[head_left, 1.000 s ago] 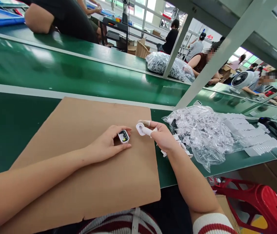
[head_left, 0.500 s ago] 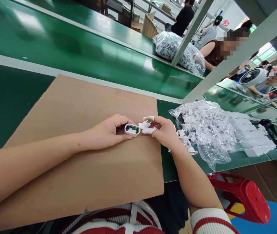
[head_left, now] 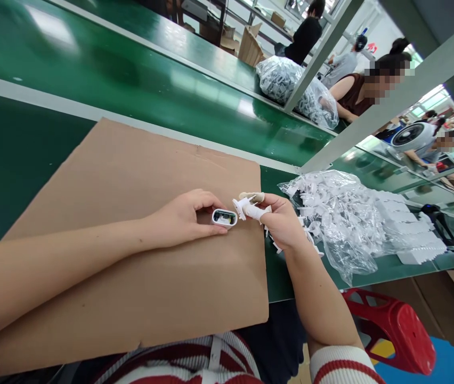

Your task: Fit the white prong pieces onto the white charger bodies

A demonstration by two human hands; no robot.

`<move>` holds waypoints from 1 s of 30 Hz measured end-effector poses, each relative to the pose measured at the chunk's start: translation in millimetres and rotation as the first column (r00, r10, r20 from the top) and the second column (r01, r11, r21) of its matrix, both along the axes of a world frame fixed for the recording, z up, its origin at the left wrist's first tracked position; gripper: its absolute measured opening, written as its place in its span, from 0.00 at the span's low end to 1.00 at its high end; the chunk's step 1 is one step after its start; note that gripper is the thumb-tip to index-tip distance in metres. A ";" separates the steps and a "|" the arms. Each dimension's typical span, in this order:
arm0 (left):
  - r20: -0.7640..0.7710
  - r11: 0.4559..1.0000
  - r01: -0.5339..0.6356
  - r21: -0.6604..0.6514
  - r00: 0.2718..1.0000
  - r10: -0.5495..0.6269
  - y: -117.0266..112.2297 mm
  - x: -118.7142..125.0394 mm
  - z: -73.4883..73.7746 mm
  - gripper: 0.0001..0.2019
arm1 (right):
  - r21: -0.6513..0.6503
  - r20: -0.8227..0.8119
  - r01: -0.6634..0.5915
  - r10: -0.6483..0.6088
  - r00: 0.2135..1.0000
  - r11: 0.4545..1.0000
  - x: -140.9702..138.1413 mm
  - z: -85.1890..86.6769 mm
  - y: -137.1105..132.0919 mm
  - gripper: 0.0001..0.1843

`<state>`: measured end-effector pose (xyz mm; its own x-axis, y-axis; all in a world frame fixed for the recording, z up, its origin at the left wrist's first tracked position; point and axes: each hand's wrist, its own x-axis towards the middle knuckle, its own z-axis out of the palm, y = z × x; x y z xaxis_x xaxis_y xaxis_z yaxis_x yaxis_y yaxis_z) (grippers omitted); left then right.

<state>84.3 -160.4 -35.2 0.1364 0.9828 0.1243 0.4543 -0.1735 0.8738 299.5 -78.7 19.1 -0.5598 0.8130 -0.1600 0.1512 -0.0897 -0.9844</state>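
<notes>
My left hand is closed around a small white oval housing. Its open end faces me and shows a dark interior with a bit of green and yellow inside. Just to the right, my right hand pinches a small white plastic part with thin prongs. Pale coverings wrap the fingertips of that hand. A narrow gap lies between the white part and the housing. Both hands are above a brown cardboard sheet on the green table.
Right of the cardboard lie a clear plastic bag of white parts, loose white pieces and stacked white pieces. A red stool stands at lower right. Across the bench, a person sits by another filled bag; a slanted metal post rises between.
My right hand has drawn slightly right, and the white part has turned, with more of it showing. The housing in my left hand sits a little farther right and lower. The view has shifted slightly.
</notes>
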 end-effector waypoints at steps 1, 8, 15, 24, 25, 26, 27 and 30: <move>-0.010 1.000 0.003 0.007 1.000 -0.003 0.3 0.0 0.8 0.24 | 0.044 0.016 0.020 -0.020 1.000 0.999 -0.8 -0.1 -1.8 0.18; 0.001 0.999 0.018 0.047 1.000 -0.018 1.1 0.7 6.3 0.21 | 0.726 0.214 -0.175 0.023 0.977 0.665 -2.9 -5.1 -20.1 0.11; 0.004 0.998 0.021 0.063 1.000 -0.021 1.4 0.0 6.9 0.19 | 0.910 0.180 -0.128 -0.097 0.979 0.394 -7.0 -10.8 -27.8 0.04; 0.029 0.998 0.044 0.045 0.999 -0.045 -5.8 -3.6 0.5 0.39 | 0.260 0.211 -0.134 0.079 0.974 0.956 -1.3 3.8 -25.9 0.14; 0.002 0.998 0.054 0.044 0.999 -0.054 -6.5 -2.9 2.0 0.43 | 0.227 0.196 -0.138 0.093 0.976 0.964 -1.2 4.2 -26.1 0.14; -0.018 0.998 0.051 0.039 0.999 -0.050 -6.9 -2.1 3.5 0.46 | 0.214 0.182 -0.135 0.096 0.979 0.968 -1.2 4.3 -26.0 0.14; -0.026 0.999 0.030 0.035 0.999 -0.029 -6.9 -1.1 4.9 0.48 | 0.219 0.168 -0.126 0.090 0.982 0.968 -1.1 4.0 -25.8 0.15; -0.016 0.999 -0.044 0.015 0.999 0.045 -5.5 1.0 7.1 0.38 | 0.374 0.146 -0.054 -0.001 0.989 0.926 -0.7 1.9 -23.9 0.13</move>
